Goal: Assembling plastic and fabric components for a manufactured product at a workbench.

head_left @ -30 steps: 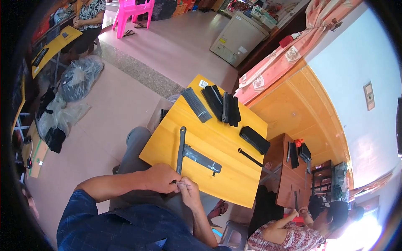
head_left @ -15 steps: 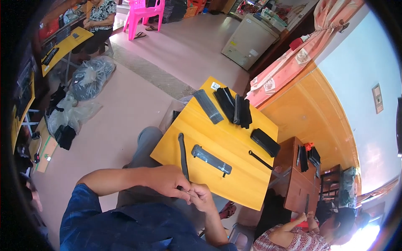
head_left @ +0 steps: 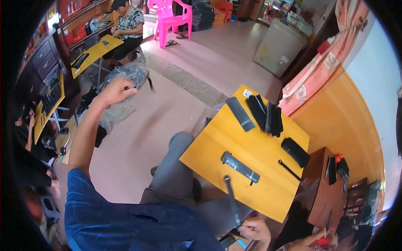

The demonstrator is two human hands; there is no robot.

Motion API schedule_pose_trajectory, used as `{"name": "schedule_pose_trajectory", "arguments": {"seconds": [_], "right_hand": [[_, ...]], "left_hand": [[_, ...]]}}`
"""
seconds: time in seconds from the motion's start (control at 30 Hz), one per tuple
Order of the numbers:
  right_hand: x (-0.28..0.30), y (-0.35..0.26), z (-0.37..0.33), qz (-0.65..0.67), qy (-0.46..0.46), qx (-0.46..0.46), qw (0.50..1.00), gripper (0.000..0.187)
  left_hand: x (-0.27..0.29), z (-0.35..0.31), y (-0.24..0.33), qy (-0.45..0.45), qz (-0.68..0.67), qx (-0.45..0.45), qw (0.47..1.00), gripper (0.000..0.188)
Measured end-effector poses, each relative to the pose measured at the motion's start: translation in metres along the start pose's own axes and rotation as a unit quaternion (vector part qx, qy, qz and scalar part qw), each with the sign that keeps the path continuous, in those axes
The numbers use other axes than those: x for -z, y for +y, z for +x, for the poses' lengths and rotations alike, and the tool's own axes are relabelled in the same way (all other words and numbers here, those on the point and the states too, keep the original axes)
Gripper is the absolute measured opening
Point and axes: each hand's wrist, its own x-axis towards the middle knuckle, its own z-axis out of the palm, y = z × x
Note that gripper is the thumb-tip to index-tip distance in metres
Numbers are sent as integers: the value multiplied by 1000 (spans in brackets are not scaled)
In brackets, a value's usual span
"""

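Observation:
My left hand (head_left: 117,90) is raised far out to the left above the floor, fingers closed around a small dark piece. A short black strip (head_left: 150,83) shows just beyond it; I cannot tell whether the two are joined. Low at the right, my right hand (head_left: 255,229) grips the lower end of a black strap (head_left: 231,198). The strap's looped upper end reaches over the near edge of the yellow table (head_left: 205,146). On the tabletop lie a flat dark grey sleeve (head_left: 240,167) with small black tabs, and another looped black strap (head_left: 289,170).
Grey strips (head_left: 240,113), folded black bands (head_left: 266,115) and a black bundle (head_left: 295,152) lie along the table's far side. Clear plastic bags (head_left: 125,75) sit on the floor at left. Other people work at a yellow table (head_left: 94,52) and a brown table (head_left: 326,201).
My hands have parted: the left swung up and left, the right moved down and right with the strap. The view has shifted, bringing more of the left side into sight.

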Motion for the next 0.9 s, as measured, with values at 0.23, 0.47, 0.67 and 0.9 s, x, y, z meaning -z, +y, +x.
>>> {"name": "schedule_pose_trajectory", "arguments": {"seconds": [0.23, 0.47, 0.67, 0.9], "right_hand": [[-21, 18, 29, 89, 117, 76, 986, 23], [-51, 45, 11, 102, 265, 107, 953, 12], [-81, 79, -40, 152, 447, 113, 874, 12], [-102, 95, -36, 267, 578, 105, 763, 7]], "left_hand": [[-11, 29, 101, 11, -56, -12, 998, 17], [-88, 121, 245, -73, -171, -291, 938, 13], [-175, 154, 414, -149, -363, -308, 867, 16], [-348, 155, 472, -325, -495, 40, 805, 22]]}}
